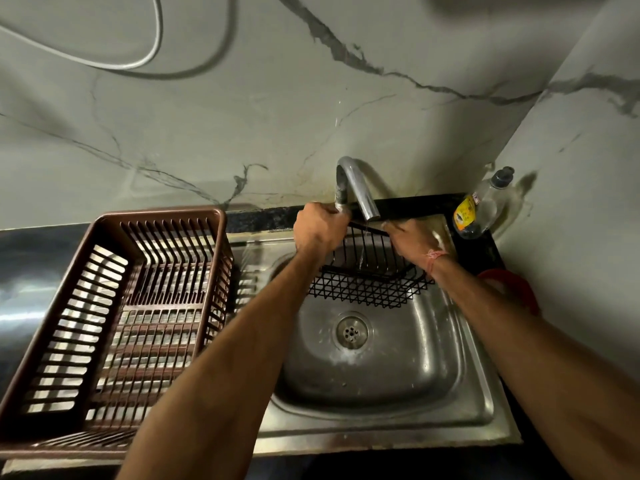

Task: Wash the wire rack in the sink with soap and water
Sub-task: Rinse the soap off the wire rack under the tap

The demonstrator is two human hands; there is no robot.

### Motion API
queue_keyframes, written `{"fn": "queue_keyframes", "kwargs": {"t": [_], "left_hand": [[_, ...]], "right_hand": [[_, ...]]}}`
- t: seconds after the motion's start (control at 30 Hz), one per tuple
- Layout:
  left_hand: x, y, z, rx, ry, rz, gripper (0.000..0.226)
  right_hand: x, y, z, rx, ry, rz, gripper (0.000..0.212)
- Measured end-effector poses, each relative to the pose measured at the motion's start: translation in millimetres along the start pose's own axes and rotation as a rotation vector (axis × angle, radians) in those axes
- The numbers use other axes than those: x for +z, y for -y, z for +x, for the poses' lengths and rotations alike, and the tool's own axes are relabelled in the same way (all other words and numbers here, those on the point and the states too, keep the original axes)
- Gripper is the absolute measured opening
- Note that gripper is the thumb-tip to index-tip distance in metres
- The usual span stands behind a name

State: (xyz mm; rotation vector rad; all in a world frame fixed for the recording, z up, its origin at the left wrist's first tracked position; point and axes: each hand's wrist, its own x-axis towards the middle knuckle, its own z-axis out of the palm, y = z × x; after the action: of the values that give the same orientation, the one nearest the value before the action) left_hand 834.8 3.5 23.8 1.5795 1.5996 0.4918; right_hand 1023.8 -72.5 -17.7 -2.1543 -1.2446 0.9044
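Two hands hold the rack [370,282] upright over the sink [381,382], under the tap [356,188]. Far left on the bench: brown crate [114,323]. Left hand [320,230]: grip curled around the rack's top rim at its left end. Right hand [412,237]: grip at the right end, fingers hidden, closure unclear. Thin water trickle. Rack judged light, stiff, slippery when wet; hold by rim wire. Soap bottle [479,209] far right; red item behind right forearm unidentified.

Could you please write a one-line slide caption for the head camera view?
Both hands, left hand and right hand, hold a black wire rack under the faucet over the sink.
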Motion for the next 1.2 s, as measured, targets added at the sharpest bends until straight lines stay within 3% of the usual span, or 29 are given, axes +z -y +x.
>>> {"fn": "queue_keyframes", "kwargs": {"t": [0.1,0.23,0.37,0.47,0.53,0.67,0.83,0.97,1.1,1.2], "left_hand": [[18.5,-15.6,-12.6,0.048,-0.036,0.184,0.034],[30.0,-32.6,-22.2,0.084,-0.059,0.275,0.038],[21.2,-31.6,-27.5,0.279,0.056,0.322,0.057],[6.9,-11.6,-19.2,0.390,0.175,0.363,0.052],[-1.4,1.2,-13.9,0.339,0.173,0.278,0.049],[2.0,14.2,-18.0,0.201,0.159,0.179,0.047],[17.6,16.3,-24.3,0.226,0.023,0.357,0.050],[25.6,0.2,-27.5,0.275,-0.057,0.497,0.040],[25.5,-9.5,-25.6,0.233,-0.038,0.347,0.040],[24.2,-6.7,-23.1,0.206,0.084,0.150,0.033]], "right_hand": [[21.9,24.9,-14.3,-0.038,0.035,0.131,0.057],[41.8,47.3,-22.1,0.142,-0.141,0.454,0.042],[31.9,30.8,-17.5,0.213,-0.073,0.675,0.045],[24.2,10.1,-13.8,0.286,-0.080,0.850,0.042],[22.0,-2.5,-12.2,0.336,-0.106,0.911,0.046],[24.2,-10.2,-14.4,0.303,0.009,0.884,0.033],[10.4,25.7,-8.4,0.078,0.186,0.511,0.029],[9.9,50.7,-6.7,-0.113,0.029,-0.155,0.036],[14.2,56.0,-10.8,-0.024,-0.138,-0.253,0.048],[14.2,48.8,-7.0,-0.091,-0.046,-0.450,0.039]]}}
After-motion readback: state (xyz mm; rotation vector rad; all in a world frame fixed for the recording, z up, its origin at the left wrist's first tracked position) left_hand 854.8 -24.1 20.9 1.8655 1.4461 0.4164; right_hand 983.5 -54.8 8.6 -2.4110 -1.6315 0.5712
